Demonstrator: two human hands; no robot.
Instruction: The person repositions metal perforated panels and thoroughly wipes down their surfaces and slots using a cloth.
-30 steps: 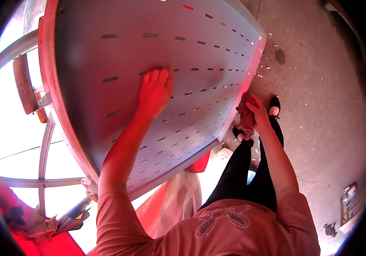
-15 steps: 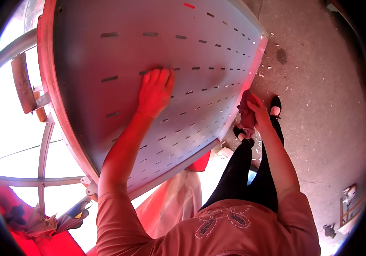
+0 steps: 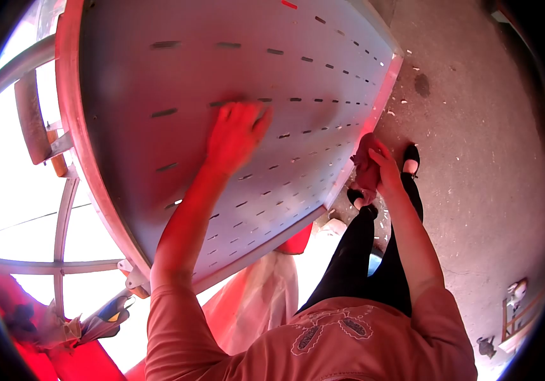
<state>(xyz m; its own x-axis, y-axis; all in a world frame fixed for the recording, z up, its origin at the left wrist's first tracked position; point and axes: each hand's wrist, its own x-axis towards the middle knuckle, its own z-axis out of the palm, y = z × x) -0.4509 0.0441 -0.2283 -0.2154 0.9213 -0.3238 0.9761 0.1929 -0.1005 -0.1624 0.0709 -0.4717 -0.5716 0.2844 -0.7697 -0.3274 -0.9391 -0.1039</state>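
A large grey metal panel with rows of narrow slots and a raised rim fills the upper left and middle. My left hand is on its surface beside one row of slots, fingers bent and the thumb held apart, with no object visible in it. At the panel's right edge, my right hand grips a crumpled dark reddish cloth, which hangs down over my foot.
Concrete floor with small scattered bits lies to the right. A curved metal frame stands at the left, above bundled cloth or bags. Pale sheeting hangs below the panel. A small rack is at lower right.
My left thumb has spread away from the fingers, and the hand has shifted slightly right. The cloth remains in my right hand. The view has moved slightly.
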